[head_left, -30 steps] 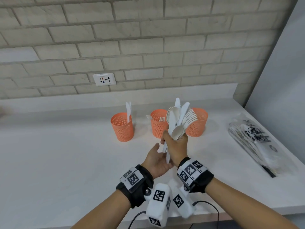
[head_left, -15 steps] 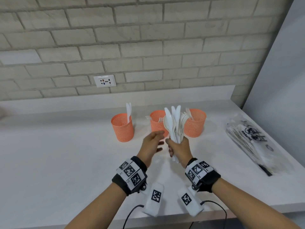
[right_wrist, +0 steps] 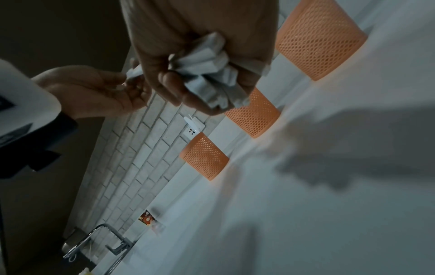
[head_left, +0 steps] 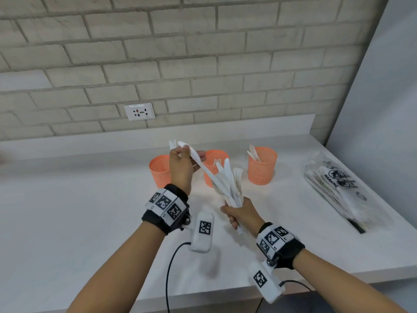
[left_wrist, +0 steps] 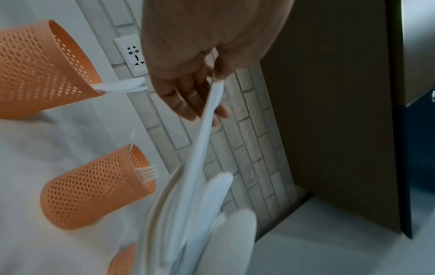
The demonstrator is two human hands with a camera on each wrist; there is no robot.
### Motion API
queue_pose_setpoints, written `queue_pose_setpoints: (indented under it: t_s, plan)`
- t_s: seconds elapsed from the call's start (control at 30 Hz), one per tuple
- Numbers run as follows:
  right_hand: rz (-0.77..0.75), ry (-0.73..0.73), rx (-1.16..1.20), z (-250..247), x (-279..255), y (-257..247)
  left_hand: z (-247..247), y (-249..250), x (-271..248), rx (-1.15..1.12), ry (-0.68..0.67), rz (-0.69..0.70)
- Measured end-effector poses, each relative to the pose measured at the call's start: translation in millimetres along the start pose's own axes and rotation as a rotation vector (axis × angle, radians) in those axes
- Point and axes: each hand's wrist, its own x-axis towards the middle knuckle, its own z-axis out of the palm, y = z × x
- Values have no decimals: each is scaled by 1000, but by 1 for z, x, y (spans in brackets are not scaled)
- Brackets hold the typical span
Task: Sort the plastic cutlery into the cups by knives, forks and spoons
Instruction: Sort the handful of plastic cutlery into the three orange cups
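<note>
Three orange mesh cups stand in a row near the wall. The left cup (head_left: 158, 171) (left_wrist: 40, 70) holds white knife-like pieces (left_wrist: 120, 87), the middle cup (head_left: 213, 159) (left_wrist: 94, 188) holds forks (left_wrist: 147, 173), and the right cup (head_left: 262, 166) holds spoons (head_left: 253, 152). My right hand (head_left: 242, 213) (right_wrist: 188, 74) grips a bundle of white cutlery (head_left: 228, 184) (right_wrist: 207, 74) by the handles, in front of the middle cup. My left hand (head_left: 187, 159) (left_wrist: 188, 93) is raised over the left cup and pinches one white utensil (head_left: 196, 158) (left_wrist: 204, 130), whose lower end still lies in the bundle. I cannot tell its kind.
A clear plastic bag (head_left: 334, 188) with a printed warning lies on the white counter (head_left: 79, 222) at the right. A wall socket (head_left: 139, 111) sits on the brick wall behind the cups. A grey panel (head_left: 383, 109) bounds the right side. A faucet (right_wrist: 94, 240) shows far off in the right wrist view.
My left hand rose from beside the bundle, took one utensil and drew it up to the left. My right hand moved down and nearer with the bundle.
</note>
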Motion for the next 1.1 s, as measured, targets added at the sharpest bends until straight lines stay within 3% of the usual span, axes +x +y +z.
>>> queue_pose_setpoints:
  t_s: [0.07, 0.13, 0.23, 0.3, 0.5, 0.7, 0.93, 1.1]
  plan:
    - [18, 4, 1, -2, -2, 2, -4, 7, 4, -76, 56, -14]
    - [21, 4, 5, -3, -2, 3, -6, 8, 3, 21, 63, -44]
    - [2, -5, -2, 0, -3, 3, -8, -3, -9, 330, -119, -37]
    - [-6, -15, -18, 2, -3, 3, -5, -15, -18, 400, -218, -13]
    - [19, -68, -45, 4, -5, 3, 2, -29, -20, 486, -281, 37]
    - [24, -96, -136, -4, -8, 4, 1, -19, -5, 363, -129, -11]
    - [11, -111, -143, 0, -7, 3, -1, -16, -13, 310, -182, 47]
    - [36, -137, -131, -1, -8, 2, 0, -20, -13, 287, -207, 15]
